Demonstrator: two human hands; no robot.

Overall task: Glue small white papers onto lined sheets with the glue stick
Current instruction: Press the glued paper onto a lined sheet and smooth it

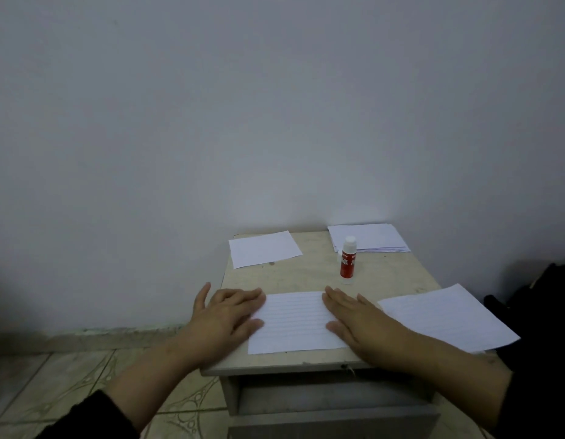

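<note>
A lined sheet (294, 321) lies at the front of the small wooden table (306, 274). My left hand (227, 315) rests flat on its left edge with the fingers spread. My right hand (357, 321) presses flat on its right edge. A red glue stick (348, 259) with a white cap stands upright behind the sheet, apart from both hands. A small white paper (263, 248) lies at the back left. A stack of white papers (368, 237) sits at the back right. Another lined sheet (449, 315) overhangs the right edge.
The table stands against a plain wall, with a part-open drawer (332, 403) below its front edge. Tiled floor (69, 378) lies to the left. A dark object (541, 299) sits to the right of the table.
</note>
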